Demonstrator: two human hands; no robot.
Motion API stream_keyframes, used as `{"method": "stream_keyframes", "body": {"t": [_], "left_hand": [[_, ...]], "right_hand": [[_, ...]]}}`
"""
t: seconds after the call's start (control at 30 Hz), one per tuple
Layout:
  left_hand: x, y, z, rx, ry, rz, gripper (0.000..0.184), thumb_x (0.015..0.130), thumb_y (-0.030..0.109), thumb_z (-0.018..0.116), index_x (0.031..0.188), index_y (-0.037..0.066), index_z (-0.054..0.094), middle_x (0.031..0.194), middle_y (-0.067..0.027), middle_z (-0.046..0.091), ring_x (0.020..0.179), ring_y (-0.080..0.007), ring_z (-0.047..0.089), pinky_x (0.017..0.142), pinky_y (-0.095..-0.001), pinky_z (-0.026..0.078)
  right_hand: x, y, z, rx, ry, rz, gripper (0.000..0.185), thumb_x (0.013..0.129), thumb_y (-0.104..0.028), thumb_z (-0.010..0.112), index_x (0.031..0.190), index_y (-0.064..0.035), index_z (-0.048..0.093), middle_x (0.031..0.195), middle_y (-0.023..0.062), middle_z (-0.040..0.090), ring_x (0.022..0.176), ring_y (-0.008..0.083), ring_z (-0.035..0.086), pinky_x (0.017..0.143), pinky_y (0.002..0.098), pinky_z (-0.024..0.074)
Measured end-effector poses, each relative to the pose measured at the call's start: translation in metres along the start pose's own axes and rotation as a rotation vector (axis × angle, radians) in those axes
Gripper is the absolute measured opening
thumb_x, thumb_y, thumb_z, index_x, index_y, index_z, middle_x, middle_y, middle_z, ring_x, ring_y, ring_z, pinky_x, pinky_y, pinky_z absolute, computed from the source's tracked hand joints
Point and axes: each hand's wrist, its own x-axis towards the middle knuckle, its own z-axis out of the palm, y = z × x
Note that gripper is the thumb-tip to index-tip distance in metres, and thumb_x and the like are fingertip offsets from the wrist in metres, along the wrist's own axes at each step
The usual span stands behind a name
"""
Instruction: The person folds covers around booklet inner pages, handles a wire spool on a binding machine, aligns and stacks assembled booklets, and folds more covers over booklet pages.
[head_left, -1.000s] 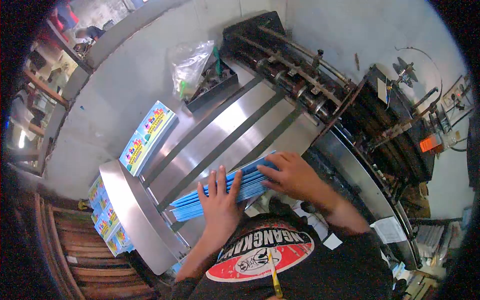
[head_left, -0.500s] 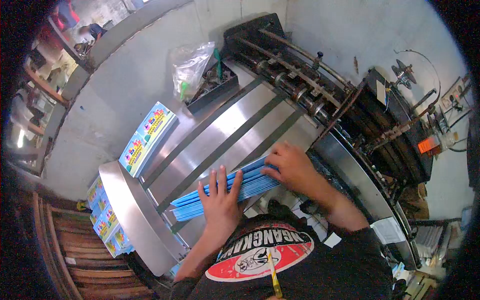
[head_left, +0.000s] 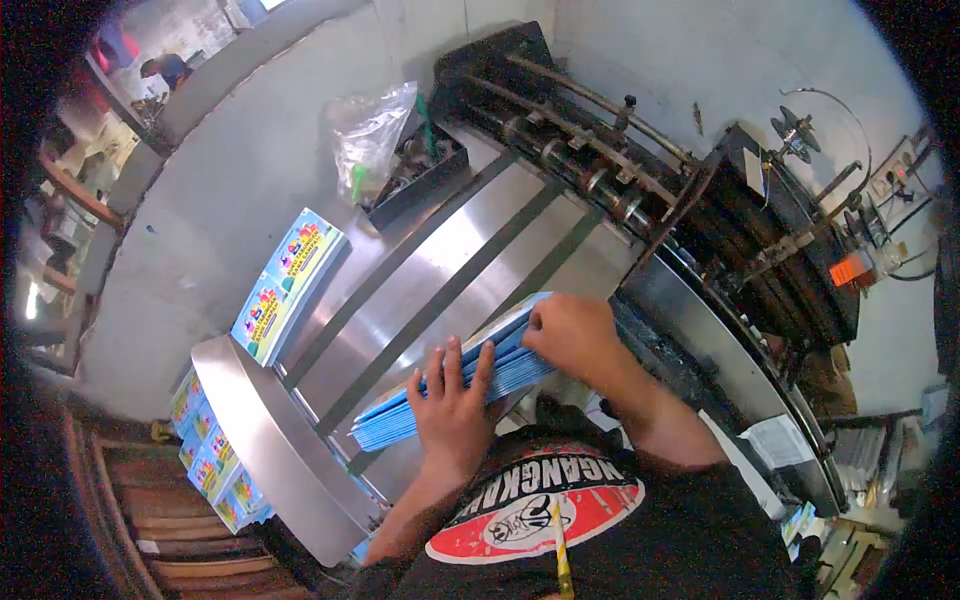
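Note:
A stack of blue-edged printed sheets (head_left: 395, 425) lies slantwise near the close edge of a metal table, its layered edges toward me. My left hand (head_left: 455, 410) rests across it with fingers spread, their tips near the stack's far side; the thumb is hidden. At the right end, my right hand (head_left: 575, 335) has its fingers curled in a pinch on the upper sheets. Those sheets stand slightly apart from the layers below, and a pale face shows along the top. How many sheets are pinched is hidden.
Another stack of colourful printed sheets (head_left: 290, 285) lies left on the metal table (head_left: 440, 250), which has dark belts. Beyond are a black box (head_left: 425, 180) of small parts and a plastic bag (head_left: 370, 140). A roller machine (head_left: 600, 180) stands right; more sheets (head_left: 215, 460) lie lower left.
My right hand's fingers have curled in more at the stack's end. The upper sheets have lifted, showing a pale face. The whole view has shifted slightly.

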Motion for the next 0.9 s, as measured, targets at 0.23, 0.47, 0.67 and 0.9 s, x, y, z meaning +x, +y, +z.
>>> {"method": "stream_keyframes", "body": {"t": [0.23,0.47,0.67,0.9], "left_hand": [[-0.001,-0.006,0.003,0.012,0.068,0.028,0.067,0.071,0.025,0.071,0.135,0.022,0.052,0.136,-0.0140,0.050,0.120,-0.0287,0.049,0.095,-0.0467,0.035],[0.002,-0.008,0.000,-0.026,0.065,0.025,0.072,0.067,0.023,0.075,0.135,0.022,0.051,0.133,-0.0156,0.051,0.117,-0.0283,0.050,0.093,-0.0464,0.036],[0.006,-0.007,-0.003,-0.038,0.062,0.023,0.072,0.066,0.026,0.077,0.134,0.023,0.052,0.134,-0.0153,0.051,0.116,-0.0286,0.052,0.093,-0.0464,0.036],[0.008,-0.006,0.002,0.031,-0.044,-0.004,0.071,0.068,0.028,0.078,0.133,0.017,0.052,0.117,-0.0085,0.059,0.108,-0.0247,0.055,0.090,-0.0432,0.038]], "right_hand": [[0.012,0.014,0.019,0.231,0.030,-0.009,0.027,0.075,-0.031,0.065,0.087,-0.0081,0.073,0.081,0.0138,0.069,0.077,0.0293,0.067,0.071,0.0399,0.0516],[0.018,0.053,0.027,0.877,-0.208,-0.081,0.024,0.085,-0.026,0.066,0.096,-0.0060,0.071,0.087,0.0059,0.069,0.082,0.0178,0.063,0.073,0.0323,0.0492],[0.010,0.089,0.042,1.496,0.134,0.001,0.026,0.089,-0.028,0.063,0.093,-0.0030,0.071,0.087,0.0045,0.068,0.080,0.0156,0.059,0.077,0.0297,0.0453],[-0.016,0.099,0.036,0.755,0.133,-0.320,0.078,0.075,-0.020,0.079,0.139,-0.0067,0.037,0.127,0.0121,0.053,0.120,0.0257,0.051,0.104,0.0353,0.0375]]}}
